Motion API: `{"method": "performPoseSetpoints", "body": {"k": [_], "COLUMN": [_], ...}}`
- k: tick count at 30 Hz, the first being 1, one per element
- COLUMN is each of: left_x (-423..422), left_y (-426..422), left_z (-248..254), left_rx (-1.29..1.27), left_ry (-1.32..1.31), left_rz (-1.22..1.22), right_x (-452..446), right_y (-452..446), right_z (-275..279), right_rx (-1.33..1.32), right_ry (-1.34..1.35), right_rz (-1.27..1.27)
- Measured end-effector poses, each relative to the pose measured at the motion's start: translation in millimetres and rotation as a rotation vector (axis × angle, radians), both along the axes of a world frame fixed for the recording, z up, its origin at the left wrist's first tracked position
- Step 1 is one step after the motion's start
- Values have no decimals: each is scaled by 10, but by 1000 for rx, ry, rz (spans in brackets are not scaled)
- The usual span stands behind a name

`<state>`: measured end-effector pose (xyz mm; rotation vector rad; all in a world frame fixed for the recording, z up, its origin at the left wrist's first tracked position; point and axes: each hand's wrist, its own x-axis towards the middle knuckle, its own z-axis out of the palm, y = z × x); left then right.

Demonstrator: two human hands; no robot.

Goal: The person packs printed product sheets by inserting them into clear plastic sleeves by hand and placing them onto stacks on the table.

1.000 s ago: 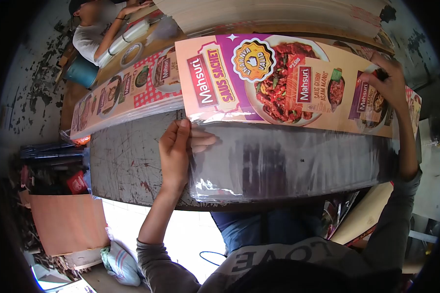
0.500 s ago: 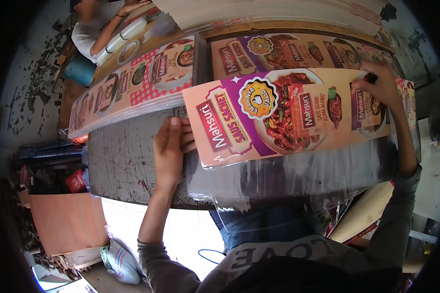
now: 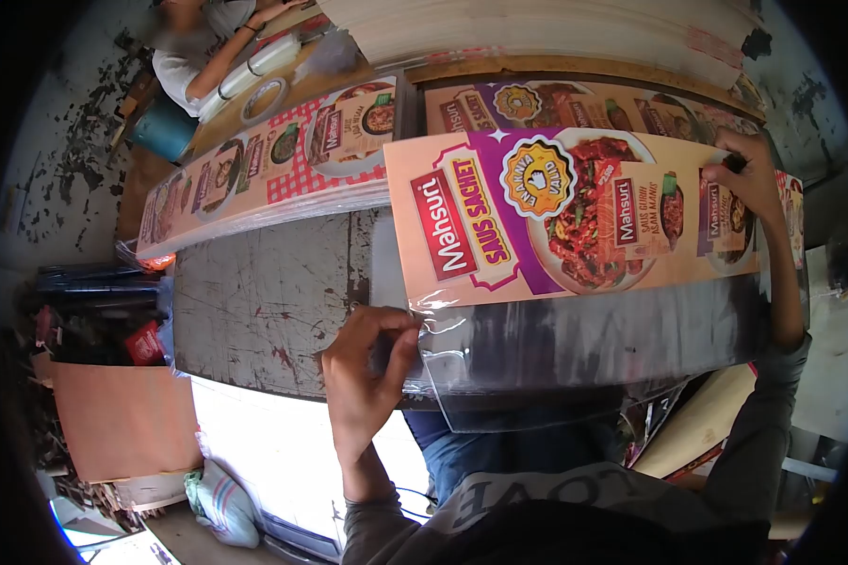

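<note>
Head view, my two hands at the table (image 3: 264, 315). I have the printed card (image 3: 546, 221) lying aslant over the clear plastic (image 3: 565, 334), toward the right half of the table. My left hand (image 3: 366, 367) is near the card's lower left corner, thumb and forefinger brought together in a pinch on the plastic's left edge. My right hand (image 3: 752, 179) grips the card near its upper right, thumb on the printed face, fingers curled at the upper edge; how far they reach behind I cannot tell. Plastic shines over the card's lower left corner; whether it covers the whole card is unclear. A flap hangs past the table's near edge. Left of the card: a stack of printed sheets (image 3: 273, 165). Beyond the card: another printed sheet (image 3: 561, 105), partly hidden. Upper left: a tape roll (image 3: 281, 94) near another person's forearm (image 3: 221, 68).
</note>
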<state>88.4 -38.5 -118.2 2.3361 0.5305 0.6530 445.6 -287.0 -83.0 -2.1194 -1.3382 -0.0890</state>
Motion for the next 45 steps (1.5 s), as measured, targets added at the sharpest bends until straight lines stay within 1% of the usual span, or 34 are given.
{"method": "performPoseSetpoints", "body": {"k": [1, 3, 4, 5, 6, 7, 9, 10, 11, 13, 15, 18, 19, 20, 21, 23, 24, 27, 28, 30, 31, 32, 33, 34, 35, 36, 37, 39, 40, 41, 43, 44, 45], "left_x": [4, 36, 86, 153, 224, 239, 273, 251, 233, 263, 267, 251, 252, 252, 255, 252, 241, 195, 191, 199, 205, 210, 211, 205, 193, 182, 170, 145, 135, 154, 199, 211, 240], "left_y": [-16, -96, -156, -224, -291, -289, -284, -262, -255, -303, -315, -302, -302, -304, -303, -286, -260, -145, -115, -40, -18, 8, 44, 75, 105, 123, 132, 123, 33, -22, -90, -87, -92], "left_z": [-28, -81, -42, 3, 49, 18, -44, -88, -110, -120, -137, -183, -180, -177, -168, -139, -155, -201, -187, -181, -142, -54, 21, 46, 70, 89, 88, 79, 141, 155, 146, 102, 105], "left_rx": [-5, -390, -538, -542, -616, -669, -773, -706, -640, -610, -579, -550, -607, -664, -663, -768, -767, -712, -678, -598, -582, -536, -483, -481, -354, -227, -221, 303, 381, 382, 433, 261, 256], "left_ry": [-6, -61, -141, -143, -191, -225, -299, -300, -298, -327, -356, -359, -391, -424, -424, -438, -438, -424, -389, -357, -372, -313, -252, -255, -216, -175, -171, -100, -16, -16, -34, 22, 22], "left_rz": [3, 120, 111, 117, 136, 146, 168, 195, 221, 255, 286, 354, 353, 351, 349, 314, 310, 271, 277, 269, 269, 259, 249, 237, 227, 219, 212, 241, 235, 229, -36, -112, -118], "right_x": [33, 125, 141, 149, 157, 178, 192, 149, 68, 24, 44, -14, -10, 5, 12, -70, -116, -188, -282, -302, -314, -343, -389, -444, -497, -561, -619, -759, -832, -926, -1127, -1210, -1278], "right_y": [-23, -75, -98, -118, -131, -145, -166, -148, -104, -66, -46, -14, 1, 22, 34, 40, 43, 64, 85, 118, 91, 70, 84, 110, 126, 109, 79, 0, -39, -82, -161, -197, -219], "right_z": [3, -22, -20, -27, -34, -28, -10, -14, -18, -5, 28, 11, -16, -60, -88, -89, -89, -115, -46, -124, -123, -51, 26, 100, 161, 223, 191, 103, 84, 82, 103, 98, 94], "right_rx": [-5, 36, 31, 42, 52, 49, -69, -71, 10, 91, -38, -99, -99, -16, 68, 52, 36, 24, -30, -25, -29, -34, -121, -204, -284, -358, -352, -216, -229, -229, -155, -194, -199], "right_ry": [-6, -37, -39, 5, 50, 48, -50, -48, -134, -217, -319, -246, -245, -293, -342, -347, -351, -289, -232, -203, -169, -180, -155, -124, -89, 33, 38, -114, -109, -107, -103, -61, -60], "right_rz": [3, 48, 53, 2, -48, -41, -106, -104, -79, -54, 75, 12, 11, 55, 99, 87, 77, 117, 113, 104, 92, 78, 94, 111, 130, 88, 83, 89, 33, 28, 7, 43, 37]}}
